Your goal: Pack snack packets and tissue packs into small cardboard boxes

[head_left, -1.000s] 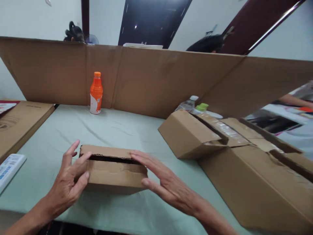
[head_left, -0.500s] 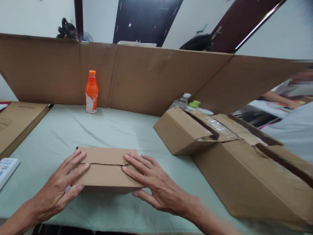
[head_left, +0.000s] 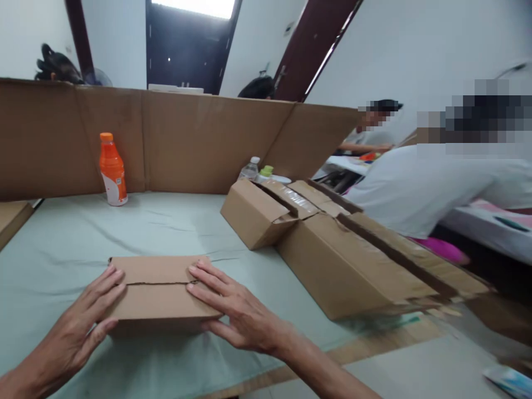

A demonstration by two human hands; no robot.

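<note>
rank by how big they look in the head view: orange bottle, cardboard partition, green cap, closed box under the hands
1. Cardboard partition
2. Closed box
3. Orange bottle
4. Green cap

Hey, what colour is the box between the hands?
The box is light brown, best seen in the head view.

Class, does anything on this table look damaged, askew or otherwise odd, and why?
Yes. The small box, between the left hand and right hand, has a ragged seam, unlike its straight front edge. The big box at right has gaping flaps with rough edges, so it looks worn.
</note>
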